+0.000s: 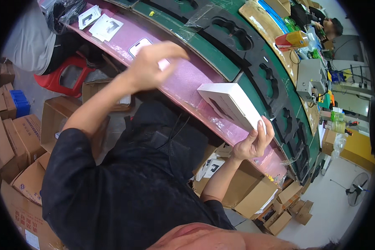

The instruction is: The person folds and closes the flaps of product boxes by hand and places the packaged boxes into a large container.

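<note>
White box in the right hand, above a pink table

Nearest: black shirt [125, 196], the wearer's. Carton [254, 196], open, just beside the right forearm.

Right hand [255, 141]: fingers closed on one end of the box, thumb on the near side. Box [237, 103]: white, flat, tilted above the table, dark print on one face.

Left hand [152, 66]: blurred, raised over the table, fingers partly curled; whether they hold anything cannot be told. Flat piece [139, 46]: pale, rounded corners, on the table just beyond that hand.

Table [187, 83]: narrow, pink, shiny surface. Cards [106, 28]: white, dark print, toward its left end, near a black bag [59, 16].

Left side: red stool [52, 78].

Beyond the table: black trays [248, 58] with rounded cutouts, on green. Farther: yellow-and-red bottle [293, 41]; grey metal box [311, 77]. Farthest: another person [323, 27], upper right; fan [356, 189], right.
</note>
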